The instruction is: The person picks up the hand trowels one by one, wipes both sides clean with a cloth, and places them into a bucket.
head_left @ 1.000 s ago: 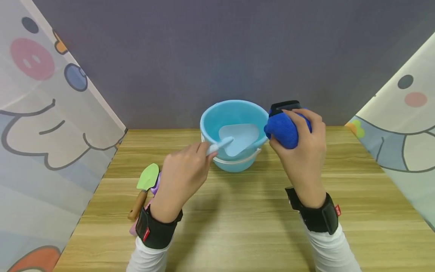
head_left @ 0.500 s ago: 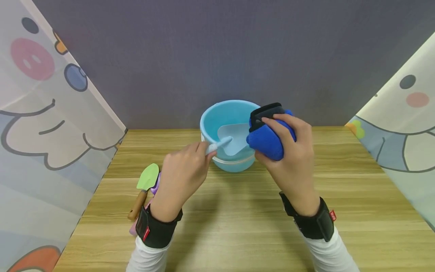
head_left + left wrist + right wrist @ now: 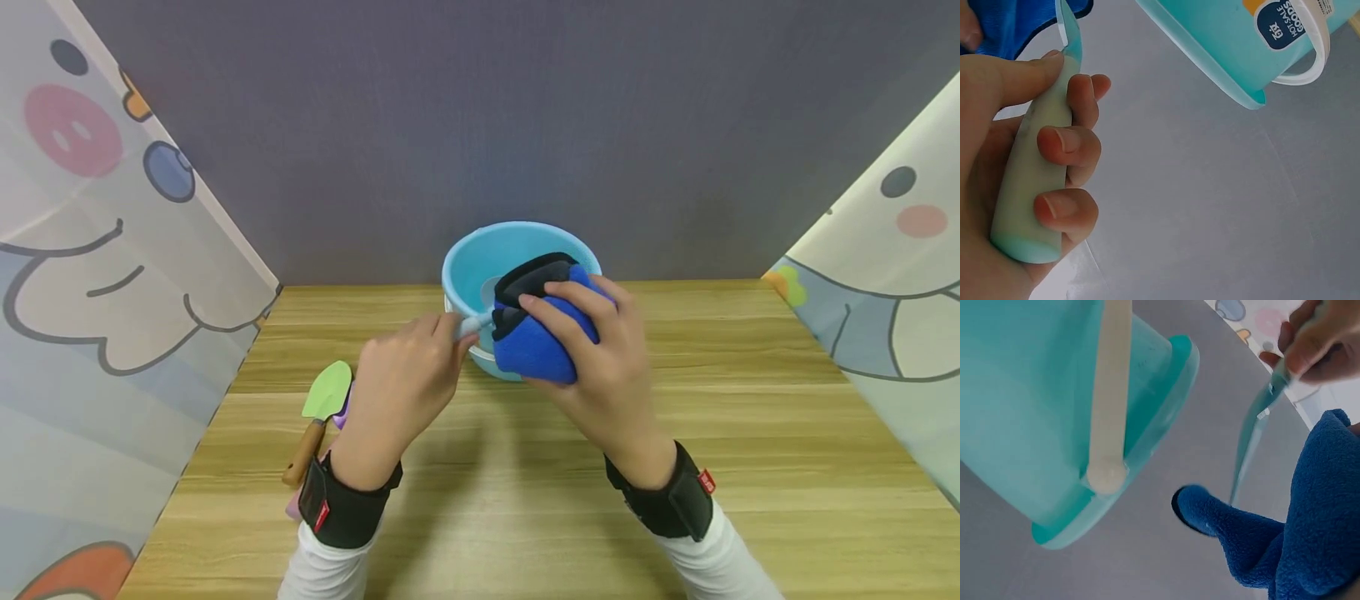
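Observation:
My left hand grips the white handle of a light blue toy shovel, fingers and thumb wrapped round it. The shovel's blade reaches over the mouth of a light blue bucket, which stands on the table with a white carrying handle. In my right hand is a bunched blue cloth with a black edge and dark grey patches. This cloth covers most of the blade in the head view. From the right wrist, a loose fold of the cloth lies right at the blade's tip, outside the tilted-looking bucket rim.
A green-bladed trowel with a wooden handle lies on the wood-grain table left of my left wrist. Purple and pink tool parts show beneath my forearm. A dark grey panel rises behind the bucket, and cartoon-printed sheets flank the table.
My right hand has carried the cloth leftward and nearer to me, from the bucket's right side onto the shovel. My left hand and the shovel have stayed in place.

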### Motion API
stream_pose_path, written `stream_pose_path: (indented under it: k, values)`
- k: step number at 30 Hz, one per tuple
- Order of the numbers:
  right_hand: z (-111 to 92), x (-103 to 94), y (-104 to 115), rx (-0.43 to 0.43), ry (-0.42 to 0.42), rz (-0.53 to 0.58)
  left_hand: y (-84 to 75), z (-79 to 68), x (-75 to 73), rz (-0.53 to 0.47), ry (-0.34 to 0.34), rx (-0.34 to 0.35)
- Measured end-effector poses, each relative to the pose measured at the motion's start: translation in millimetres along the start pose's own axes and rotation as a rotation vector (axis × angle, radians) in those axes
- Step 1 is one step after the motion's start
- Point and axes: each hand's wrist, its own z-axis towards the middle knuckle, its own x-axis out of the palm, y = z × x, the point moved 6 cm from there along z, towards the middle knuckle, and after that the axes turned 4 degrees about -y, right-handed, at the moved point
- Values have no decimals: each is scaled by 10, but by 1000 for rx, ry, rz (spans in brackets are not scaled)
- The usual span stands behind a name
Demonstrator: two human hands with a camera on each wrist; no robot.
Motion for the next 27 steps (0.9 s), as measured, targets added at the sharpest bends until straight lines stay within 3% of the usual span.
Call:
stream_pose_path:
  k: [8,14,27]
  values:
    - [-70,157,-11,-32,56,-90,-74,13,-63,2,-30,67]
    - [-106,252,-69,14,136,-160,-134,13,-90,49,-67,129]
    - [-88,245,-111,82,121,-120,-202,9,-122,85,-100,162]
